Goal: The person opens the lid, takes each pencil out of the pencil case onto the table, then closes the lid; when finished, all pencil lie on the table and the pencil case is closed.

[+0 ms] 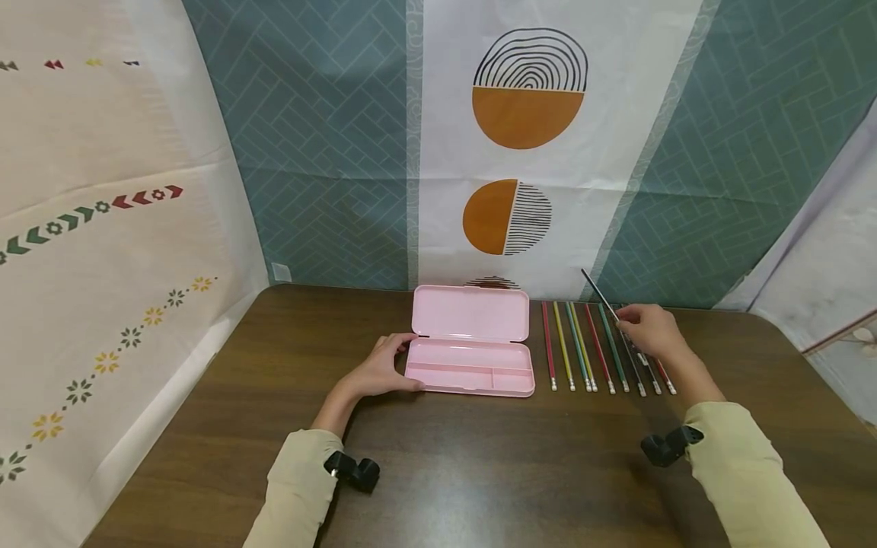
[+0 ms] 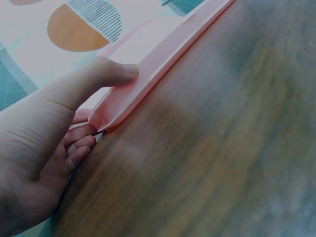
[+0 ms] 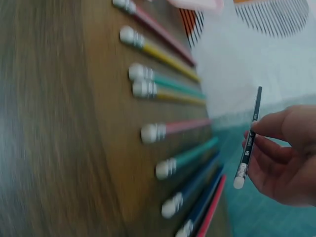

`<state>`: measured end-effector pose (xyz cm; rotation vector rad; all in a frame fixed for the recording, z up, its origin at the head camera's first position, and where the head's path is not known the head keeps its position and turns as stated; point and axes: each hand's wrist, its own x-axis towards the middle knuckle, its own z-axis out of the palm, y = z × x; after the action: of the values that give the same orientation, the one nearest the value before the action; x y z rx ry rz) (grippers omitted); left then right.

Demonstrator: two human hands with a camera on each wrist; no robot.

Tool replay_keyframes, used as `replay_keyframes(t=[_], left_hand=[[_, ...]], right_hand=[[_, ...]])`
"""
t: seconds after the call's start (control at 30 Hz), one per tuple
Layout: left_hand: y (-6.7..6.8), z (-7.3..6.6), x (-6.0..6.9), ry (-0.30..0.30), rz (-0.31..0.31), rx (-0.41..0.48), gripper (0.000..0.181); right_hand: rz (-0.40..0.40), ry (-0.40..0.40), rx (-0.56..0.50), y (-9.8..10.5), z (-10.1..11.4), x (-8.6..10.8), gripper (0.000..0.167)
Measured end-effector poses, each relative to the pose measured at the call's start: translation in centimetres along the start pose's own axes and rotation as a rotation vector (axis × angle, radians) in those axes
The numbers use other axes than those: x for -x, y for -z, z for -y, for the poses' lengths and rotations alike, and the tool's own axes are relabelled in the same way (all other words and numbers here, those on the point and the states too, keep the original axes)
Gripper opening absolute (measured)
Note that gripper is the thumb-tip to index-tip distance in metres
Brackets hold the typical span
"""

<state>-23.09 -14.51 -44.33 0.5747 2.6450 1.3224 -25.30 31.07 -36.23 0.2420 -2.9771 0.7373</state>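
An open pink pencil case (image 1: 470,313) lies on the table, its lid folded back and its tray split into compartments. My left hand (image 1: 375,370) grips the case's left end, thumb along the front wall and fingers at the side, as the left wrist view also shows. Between thumb and fingers my right hand (image 1: 654,332) pinches a black pencil (image 3: 250,140), raised above the table and slanted, its white eraser end toward me. Below and left of that hand lies a row of pencils, among them a red one (image 1: 549,342), a yellow one (image 1: 563,342) and a green one (image 1: 613,346).
The brown wooden table (image 1: 479,464) ends at a wall hung with patterned cloth (image 1: 329,152). A pale printed cloth (image 1: 103,228) hangs on the left. Each sleeve carries a small black wrist camera (image 1: 352,470).
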Motion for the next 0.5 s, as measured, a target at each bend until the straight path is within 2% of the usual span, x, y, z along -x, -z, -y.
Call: replay_keyframes(t=[0.23, 0.5], left_hand=[[0.1, -0.2, -0.1, 0.006, -0.001, -0.01, 0.088], [0.2, -0.2, -0.1, 0.01, 0.002, -0.007, 0.089]], right_hand=[[-0.067, -0.032, 0.051, 1.1, -3.9, 1.4, 0.03], [-0.062, -0.079, 0.093, 1.1, -7.8, 3.0, 0.028]])
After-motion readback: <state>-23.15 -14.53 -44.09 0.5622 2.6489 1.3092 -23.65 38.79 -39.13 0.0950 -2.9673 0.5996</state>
